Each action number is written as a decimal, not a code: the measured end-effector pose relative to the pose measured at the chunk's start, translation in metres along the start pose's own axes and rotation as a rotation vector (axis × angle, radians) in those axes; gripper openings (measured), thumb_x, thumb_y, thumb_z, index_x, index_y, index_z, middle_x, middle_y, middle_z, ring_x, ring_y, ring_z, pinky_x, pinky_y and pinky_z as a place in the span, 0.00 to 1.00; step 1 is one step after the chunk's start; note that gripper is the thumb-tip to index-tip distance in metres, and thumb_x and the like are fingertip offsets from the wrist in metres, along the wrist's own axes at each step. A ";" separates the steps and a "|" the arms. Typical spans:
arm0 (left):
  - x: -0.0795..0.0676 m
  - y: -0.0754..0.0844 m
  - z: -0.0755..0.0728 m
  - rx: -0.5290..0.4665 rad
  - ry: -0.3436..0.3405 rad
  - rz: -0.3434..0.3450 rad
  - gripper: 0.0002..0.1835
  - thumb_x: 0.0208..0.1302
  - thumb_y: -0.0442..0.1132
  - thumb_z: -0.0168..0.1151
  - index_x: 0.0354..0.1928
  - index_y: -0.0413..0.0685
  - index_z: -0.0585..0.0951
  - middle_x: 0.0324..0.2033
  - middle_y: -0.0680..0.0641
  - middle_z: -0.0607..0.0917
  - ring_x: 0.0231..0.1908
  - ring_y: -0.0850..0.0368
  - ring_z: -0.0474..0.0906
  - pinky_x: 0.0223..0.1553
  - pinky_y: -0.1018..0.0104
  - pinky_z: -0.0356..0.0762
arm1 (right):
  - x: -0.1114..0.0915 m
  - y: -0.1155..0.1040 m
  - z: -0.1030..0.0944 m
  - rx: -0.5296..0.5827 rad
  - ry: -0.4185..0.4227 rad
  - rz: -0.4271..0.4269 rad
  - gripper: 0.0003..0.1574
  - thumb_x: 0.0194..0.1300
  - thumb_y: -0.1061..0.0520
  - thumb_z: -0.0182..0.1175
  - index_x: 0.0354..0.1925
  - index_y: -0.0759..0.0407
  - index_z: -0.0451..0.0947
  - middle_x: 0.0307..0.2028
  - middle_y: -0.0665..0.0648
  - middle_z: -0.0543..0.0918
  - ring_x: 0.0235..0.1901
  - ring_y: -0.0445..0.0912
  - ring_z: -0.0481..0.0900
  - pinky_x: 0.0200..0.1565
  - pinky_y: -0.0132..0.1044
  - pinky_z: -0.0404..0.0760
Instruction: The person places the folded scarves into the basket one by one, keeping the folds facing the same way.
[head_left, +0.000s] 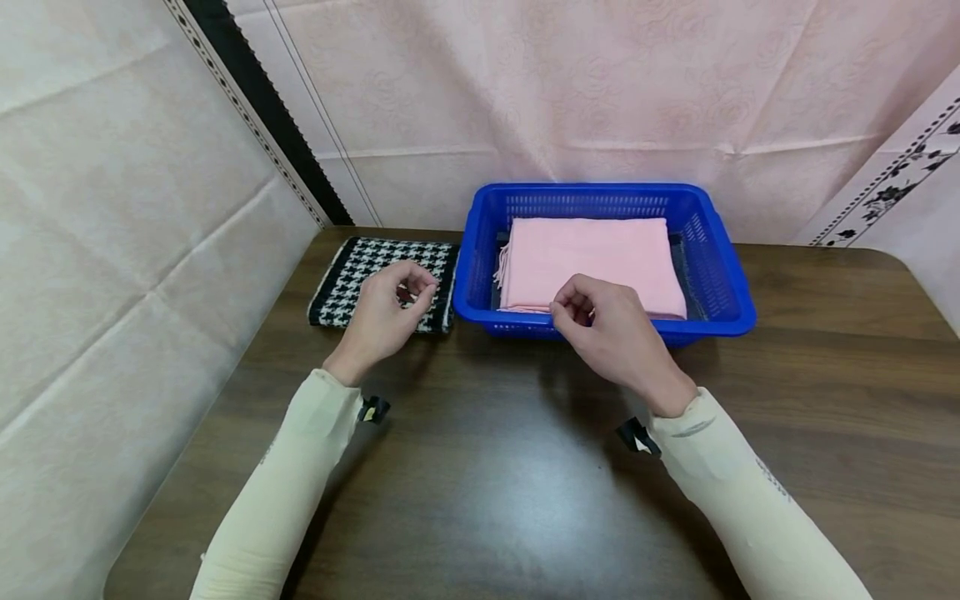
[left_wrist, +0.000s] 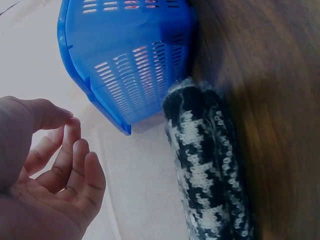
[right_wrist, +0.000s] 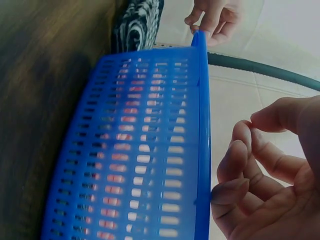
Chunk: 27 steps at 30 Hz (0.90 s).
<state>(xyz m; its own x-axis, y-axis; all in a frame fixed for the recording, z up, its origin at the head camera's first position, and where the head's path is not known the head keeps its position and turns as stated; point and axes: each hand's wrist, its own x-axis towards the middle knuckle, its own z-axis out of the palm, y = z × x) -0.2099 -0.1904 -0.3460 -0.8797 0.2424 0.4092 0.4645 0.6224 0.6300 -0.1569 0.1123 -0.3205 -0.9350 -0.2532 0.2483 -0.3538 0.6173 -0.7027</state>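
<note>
Cream fabric sleeves [head_left: 285, 492] foremost. Left hand [head_left: 382, 315] above folded black-and-white houndstooth knit cloth [head_left: 347, 285] on brown wooden counter [head_left: 517, 467]; right hand [head_left: 611, 325] at near rim of blue perforated plastic basket [head_left: 592, 188]. Hands loosely curled, pinching nothing. Risk: one-layer grip could unfold cloth; bumped rim, shift basket.

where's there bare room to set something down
Bare tabletop lies between the left sleeve and right sleeve, before the blue basket; another patch lies right of the basket and right sleeve. Crowded: back left, where the houndstooth cloth sits close beside the basket under the left grip, and the basket's near rim, by the right grip.
</note>
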 end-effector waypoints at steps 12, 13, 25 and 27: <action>-0.005 -0.007 -0.004 0.040 -0.002 -0.031 0.04 0.71 0.35 0.62 0.42 0.42 0.84 0.37 0.47 0.85 0.39 0.56 0.79 0.42 0.61 0.76 | 0.003 -0.012 0.013 0.027 -0.025 -0.020 0.04 0.71 0.56 0.61 0.39 0.54 0.81 0.29 0.53 0.81 0.31 0.46 0.76 0.36 0.36 0.77; -0.005 -0.007 -0.005 0.045 0.001 -0.033 0.04 0.71 0.35 0.62 0.42 0.43 0.84 0.37 0.47 0.85 0.38 0.56 0.79 0.41 0.63 0.76 | 0.003 -0.014 0.015 0.033 -0.032 -0.019 0.04 0.72 0.56 0.61 0.40 0.54 0.81 0.30 0.52 0.81 0.32 0.46 0.76 0.36 0.36 0.77; -0.009 -0.013 -0.011 0.081 0.033 -0.079 0.06 0.71 0.36 0.62 0.43 0.42 0.84 0.38 0.45 0.86 0.41 0.52 0.79 0.46 0.55 0.77 | 0.007 -0.026 0.032 0.083 -0.094 -0.028 0.04 0.73 0.56 0.61 0.41 0.54 0.82 0.30 0.51 0.81 0.31 0.46 0.76 0.33 0.35 0.77; -0.010 -0.015 -0.013 0.087 0.038 -0.083 0.06 0.71 0.36 0.61 0.43 0.42 0.84 0.39 0.44 0.86 0.42 0.51 0.79 0.47 0.51 0.78 | 0.008 -0.028 0.035 0.083 -0.090 -0.045 0.04 0.72 0.56 0.61 0.41 0.54 0.82 0.30 0.51 0.81 0.30 0.45 0.76 0.33 0.35 0.76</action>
<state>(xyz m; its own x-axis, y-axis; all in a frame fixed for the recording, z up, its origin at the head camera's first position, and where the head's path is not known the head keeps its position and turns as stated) -0.2069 -0.2118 -0.3511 -0.9093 0.1601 0.3841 0.3785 0.7016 0.6038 -0.1534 0.0671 -0.3221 -0.9108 -0.3477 0.2227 -0.3888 0.5410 -0.7457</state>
